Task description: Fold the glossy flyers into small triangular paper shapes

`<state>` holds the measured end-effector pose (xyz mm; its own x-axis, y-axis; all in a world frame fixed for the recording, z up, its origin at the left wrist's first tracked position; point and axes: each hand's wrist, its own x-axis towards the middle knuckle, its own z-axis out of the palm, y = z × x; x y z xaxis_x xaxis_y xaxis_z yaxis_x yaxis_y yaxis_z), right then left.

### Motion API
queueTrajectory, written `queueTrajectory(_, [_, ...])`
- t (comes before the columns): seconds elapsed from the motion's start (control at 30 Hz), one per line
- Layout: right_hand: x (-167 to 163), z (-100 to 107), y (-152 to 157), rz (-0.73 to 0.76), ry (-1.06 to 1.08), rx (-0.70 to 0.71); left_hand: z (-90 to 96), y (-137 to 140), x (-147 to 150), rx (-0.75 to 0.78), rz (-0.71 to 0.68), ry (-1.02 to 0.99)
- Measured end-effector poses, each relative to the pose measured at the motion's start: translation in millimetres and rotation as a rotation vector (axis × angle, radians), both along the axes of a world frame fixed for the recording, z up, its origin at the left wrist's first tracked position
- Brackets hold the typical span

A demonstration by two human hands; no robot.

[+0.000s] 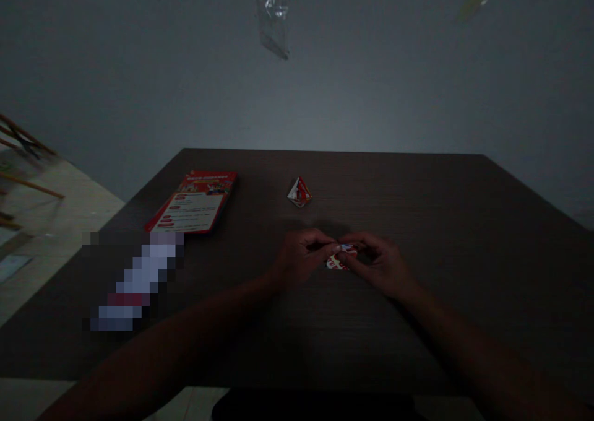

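Note:
Just above the dark table (260,334), both hands meet on a small piece of printed paper (340,261) in red, white and blue. My left hand (301,257) pinches its upper left edge between thumb and fingers. From the other side, my right hand (375,261) grips its upper right part, thumb in front and fingers behind. The fingers cover much of the paper, so its full shape is hidden. Beyond the hands stands a small folded paper pyramid (299,193), red and white, touched by neither hand.
A stack of red-and-white printed leaflets (197,204) lies at the table's left. Nearer me is a long pixelated object (139,282). A grey wall (371,93) rises behind the table, with a clear plastic bag (273,15) hanging on it. Wooden furniture legs (30,182) show at far left.

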<state>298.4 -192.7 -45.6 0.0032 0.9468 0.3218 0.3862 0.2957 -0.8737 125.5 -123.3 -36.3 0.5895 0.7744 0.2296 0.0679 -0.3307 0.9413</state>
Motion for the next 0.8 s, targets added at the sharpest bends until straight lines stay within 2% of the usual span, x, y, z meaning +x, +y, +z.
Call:
queueTrajectory(0.37, [-2.1, 4.9, -1.3, -0.013, -0.015, 0.007, -1.9, 0.6, 0.4, -0.059, 0.002, 0.047])
queueTrajectory(0.67, [-3.9, 4.5, -1.0, -0.019, 0.041, -0.045, 1.7, -1.2, -0.8, -0.005, 0.024, 0.097])
queueTrajectory(0.8, [-4.7, 6.1, -0.6, -0.012, 0.081, -0.114, 2.9, -0.8, -2.0, 0.01, 0.01, 0.075])
